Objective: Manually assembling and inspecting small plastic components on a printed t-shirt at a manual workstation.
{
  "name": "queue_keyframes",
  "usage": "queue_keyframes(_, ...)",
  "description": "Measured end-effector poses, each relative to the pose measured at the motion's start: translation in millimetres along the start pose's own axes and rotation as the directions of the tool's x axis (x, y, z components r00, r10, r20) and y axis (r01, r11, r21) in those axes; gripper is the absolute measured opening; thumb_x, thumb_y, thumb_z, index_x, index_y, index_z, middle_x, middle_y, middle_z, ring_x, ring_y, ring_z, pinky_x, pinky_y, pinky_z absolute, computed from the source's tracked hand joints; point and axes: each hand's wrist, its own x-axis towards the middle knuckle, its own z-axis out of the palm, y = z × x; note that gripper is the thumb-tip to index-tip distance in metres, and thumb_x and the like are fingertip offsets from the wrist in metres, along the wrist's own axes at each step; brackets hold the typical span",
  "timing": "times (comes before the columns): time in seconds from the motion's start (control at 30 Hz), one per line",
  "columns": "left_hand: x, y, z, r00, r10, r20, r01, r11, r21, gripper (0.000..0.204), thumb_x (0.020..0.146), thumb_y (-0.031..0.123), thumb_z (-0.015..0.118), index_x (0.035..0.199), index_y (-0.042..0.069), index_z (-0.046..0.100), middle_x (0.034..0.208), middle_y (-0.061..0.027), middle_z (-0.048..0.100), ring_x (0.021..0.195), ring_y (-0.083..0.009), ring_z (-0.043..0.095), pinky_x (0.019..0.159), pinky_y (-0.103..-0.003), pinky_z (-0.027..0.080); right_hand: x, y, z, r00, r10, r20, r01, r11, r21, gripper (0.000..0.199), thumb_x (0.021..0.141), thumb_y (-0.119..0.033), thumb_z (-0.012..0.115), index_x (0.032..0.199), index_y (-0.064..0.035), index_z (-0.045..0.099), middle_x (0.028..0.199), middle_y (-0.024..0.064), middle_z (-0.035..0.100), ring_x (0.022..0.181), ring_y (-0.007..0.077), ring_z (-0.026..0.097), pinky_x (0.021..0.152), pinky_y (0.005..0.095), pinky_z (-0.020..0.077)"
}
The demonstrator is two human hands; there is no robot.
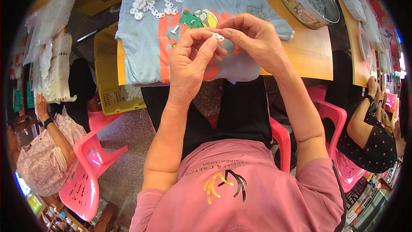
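Note:
A small white plastic piece with two holes (218, 37) is pinched between the thumb and fingers of my left hand (189, 60). Close against it, my right hand (259, 41) has its thumb and forefinger pressed together at the piece's right side; anything between those fingertips is too small to make out. Both hands are above a light blue printed shirt (139, 56) spread over the table. Several similar white pieces (152, 0) lie heaped on the shirt's far left, and small grey metal parts (256, 11) lie at its far right. A single white pin-like part (175, 29) rests beyond my left hand.
A round tin (302, 17) of grey metal parts stands at the table's (315, 58) far right. Left of the table is a yellow crate (109, 92). Pink chairs (83, 182) stand on both sides; one person (49, 157) sits left, another (371, 139) right.

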Motion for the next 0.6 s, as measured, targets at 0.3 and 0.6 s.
queue_keyframes(0.3, 0, 3, 3, 0.999, -0.044, -0.021, 0.043, 0.999, -0.023, 0.011, 0.098, 0.009, 0.060, 0.102, -0.001, 0.060, 0.093, -0.0075, 0.068, 0.077, -0.0123, 0.066, 0.068, -0.025, 0.053, -2, 8, 10, 0.989, -0.099, -0.108, 0.100, 0.995, 0.000, 0.020, 0.098, -0.021, 0.064, 0.098, -0.0010, 0.065, 0.080, -0.0029, 0.060, 0.066, 0.0026, 0.049, 0.058, 0.0184, 0.0398)
queue_keyframes(0.6, -1, 6, 5, 0.998, -0.047, -0.030, 0.048, 0.998, 0.045, 0.011, 0.097, 0.009, 0.060, 0.100, -0.001, 0.058, 0.092, -0.0071, 0.067, 0.075, -0.0116, 0.065, 0.068, -0.024, 0.053, -3, 6, 11, 0.997, -0.079, -0.025, 0.078, 0.995, -0.056, 0.024, 0.100, -0.025, 0.060, 0.097, -0.0013, 0.063, 0.076, -0.0028, 0.058, 0.061, 0.0033, 0.049, 0.053, 0.0192, 0.0407)
